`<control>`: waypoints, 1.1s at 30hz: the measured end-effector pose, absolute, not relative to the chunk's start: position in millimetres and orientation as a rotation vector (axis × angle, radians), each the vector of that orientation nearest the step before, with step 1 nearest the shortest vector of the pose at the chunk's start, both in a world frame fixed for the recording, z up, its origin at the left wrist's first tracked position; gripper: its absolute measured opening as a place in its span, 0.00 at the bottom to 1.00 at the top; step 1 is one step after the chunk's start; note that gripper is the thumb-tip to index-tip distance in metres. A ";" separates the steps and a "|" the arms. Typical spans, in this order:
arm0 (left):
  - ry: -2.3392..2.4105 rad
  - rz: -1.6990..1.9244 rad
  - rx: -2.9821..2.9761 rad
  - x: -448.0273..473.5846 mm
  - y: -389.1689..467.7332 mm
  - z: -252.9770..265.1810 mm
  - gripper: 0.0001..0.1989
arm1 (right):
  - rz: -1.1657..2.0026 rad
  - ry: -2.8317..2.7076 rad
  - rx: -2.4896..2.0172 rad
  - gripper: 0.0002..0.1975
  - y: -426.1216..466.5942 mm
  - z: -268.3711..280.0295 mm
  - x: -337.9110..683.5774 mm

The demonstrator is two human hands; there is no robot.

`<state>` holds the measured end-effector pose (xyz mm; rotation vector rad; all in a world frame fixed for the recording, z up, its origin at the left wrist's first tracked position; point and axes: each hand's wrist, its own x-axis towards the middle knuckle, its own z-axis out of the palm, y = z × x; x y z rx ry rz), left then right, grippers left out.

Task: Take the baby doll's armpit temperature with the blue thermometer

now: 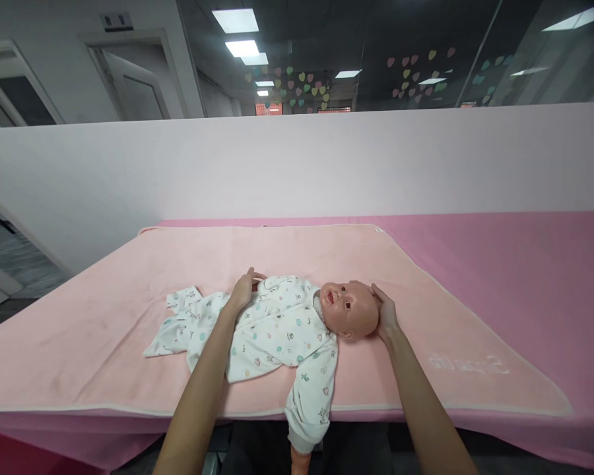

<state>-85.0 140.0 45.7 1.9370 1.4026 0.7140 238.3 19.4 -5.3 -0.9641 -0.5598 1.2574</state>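
Observation:
A baby doll [352,310] lies on its back across a peach blanket [129,264], its head to the right. It wears a white printed outfit [277,330] with long sleeves and trousers. My right hand [387,313] cups the crown and back of the doll's head, with some fingers hidden behind it. Over the doll's waist reaches my left hand [246,287], its fingers stretched out at the far side of the body. The doll's near arm [309,409] hangs over the table's front edge, a small hand showing below the cuff.
Under the blanket is a pink table cover [525,277]. A low white wall [297,165] rises along the table's far edge, with dark glass bearing heart stickers above it. A door [138,92] stands at the back left. My legs are below the front edge.

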 end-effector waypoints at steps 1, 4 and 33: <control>1.346 0.743 1.872 -86.8 141.4 45.0 0.27 | 1.218 -0.558 -0.940 0.21 20.7 -6.2 241.0; 1.237 0.756 1.754 -90.6 143.9 45.6 0.22 | 1.095 -0.517 -0.880 0.20 22.7 -7.5 246.7; 1.242 0.668 2.098 -86.2 131.9 51.4 0.24 | 1.057 -0.523 -1.046 0.12 19.5 -7.1 232.0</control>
